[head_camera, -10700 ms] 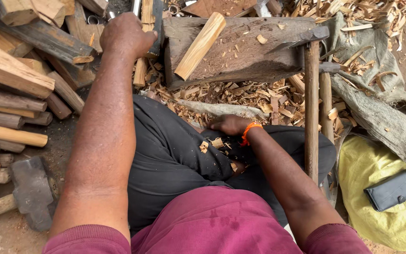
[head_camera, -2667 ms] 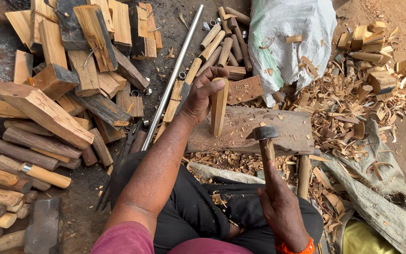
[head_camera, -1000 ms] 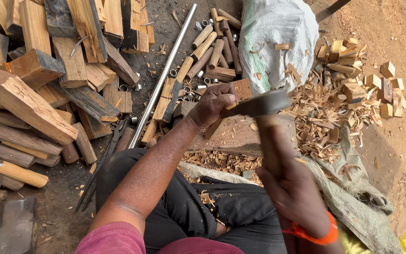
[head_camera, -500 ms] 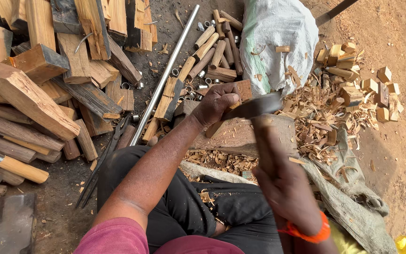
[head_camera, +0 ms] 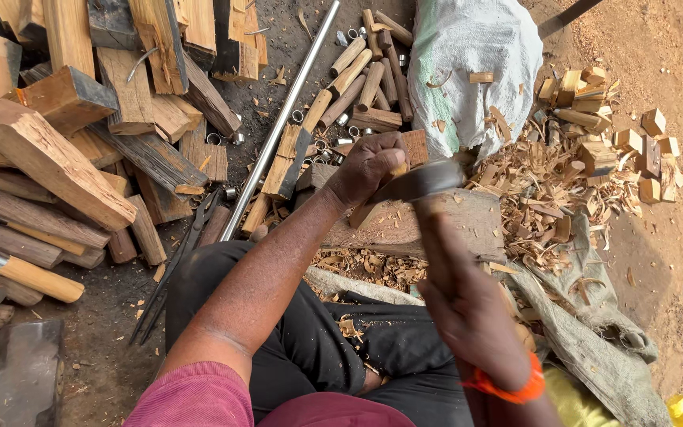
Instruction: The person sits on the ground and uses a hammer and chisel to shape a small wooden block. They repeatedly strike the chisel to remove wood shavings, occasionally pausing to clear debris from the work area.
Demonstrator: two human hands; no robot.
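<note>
1. Here, near the centre of the frame, the left hand (head_camera: 371, 164) has its fingers clamped around the top of a short wooden stick (head_camera: 367, 212) standing tilted on a flat chopping block (head_camera: 468, 221).
2. The right hand (head_camera: 468, 304), lower right of centre, grips the handle of a hatchet (head_camera: 420, 183), fingers closed; its blurred head lies against the stick just below the left hand.
3. Wood shavings (head_camera: 539, 182) cover the ground right of the block.
4. A white sack (head_camera: 476, 63) sits at upper centre-right.
5. A metal rod (head_camera: 282, 122) runs diagonally left of it.
6. Split logs (head_camera: 57, 158) fill the upper left.
</note>
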